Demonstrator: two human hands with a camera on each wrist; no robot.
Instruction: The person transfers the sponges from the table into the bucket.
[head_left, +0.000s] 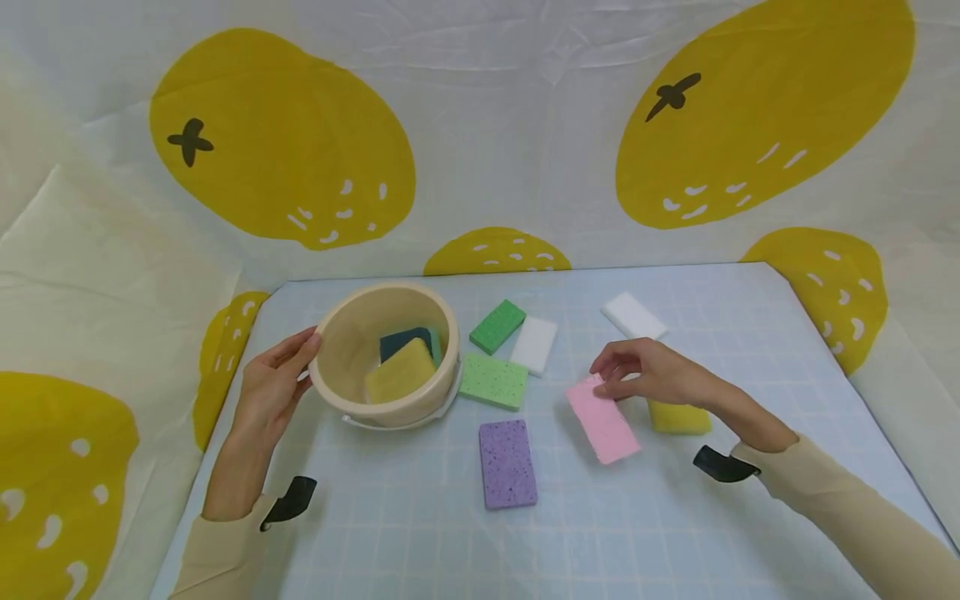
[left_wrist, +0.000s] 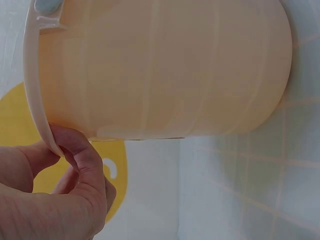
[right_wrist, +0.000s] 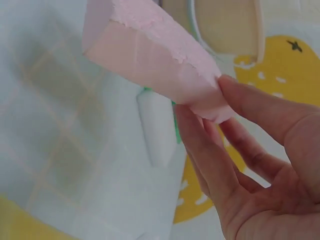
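The right hand point(head_left: 656, 371) pinches one end of the pink sponge point(head_left: 604, 423), which tilts in the air over the bench point(head_left: 420, 533). It grips just that small end, so I think the sponge could slip and fall, maybe bumping the purple sponge point(head_left: 508, 464) at its 8 o'clock. The bucket point(head_left: 348, 350) stands between 9 and 10 o'clock from the pink sponge. The left hand point(head_left: 273, 379) pinches its top edge at 9 o'clock; a hard pull up there could make it tip or slide. The right arm point(head_left: 735, 408) hides part of the yellow bench sponge point(head_left: 681, 421) and might brush it. Inside the bucket, a yellow bucket sponge point(head_left: 401, 372) covers part of a dark blue sponge point(head_left: 397, 340). I can't tell if the green strip point(head_left: 436, 343) beside it is another one. The right wrist view cuts off the pink sponge's far end, and the left wrist view shows only the bucket's outside.
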